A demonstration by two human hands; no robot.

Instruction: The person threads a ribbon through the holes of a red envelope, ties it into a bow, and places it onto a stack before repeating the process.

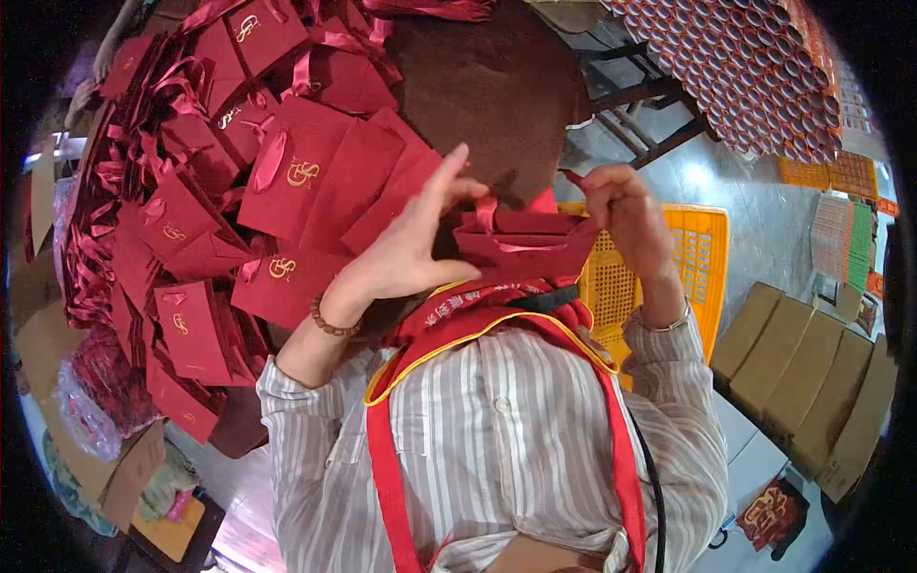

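Note:
A red paper gift bag [521, 250] with ribbon handles is right in front of my apron, mouth facing up. My left hand [411, 239] is at its left side, thumb and index finger spread apart, with the other fingers bent near a pink ribbon handle. On the right, my right hand [630, 215] has its fingertips pinched together above the bag's right end. A dark red ribbon end [573, 179] sticks out from that pinch. Many more red bags with gold lettering [301, 174] lie piled on the brown table [478, 86] to the left.
An orange-yellow plastic crate [704, 267] stands behind my right forearm. Farther right are cardboard boxes [802, 372] on the floor. A large stack of red-rimmed tubes [735, 76] fills the upper right. At the far upper left, another person's hand [82, 100] is beside the pile.

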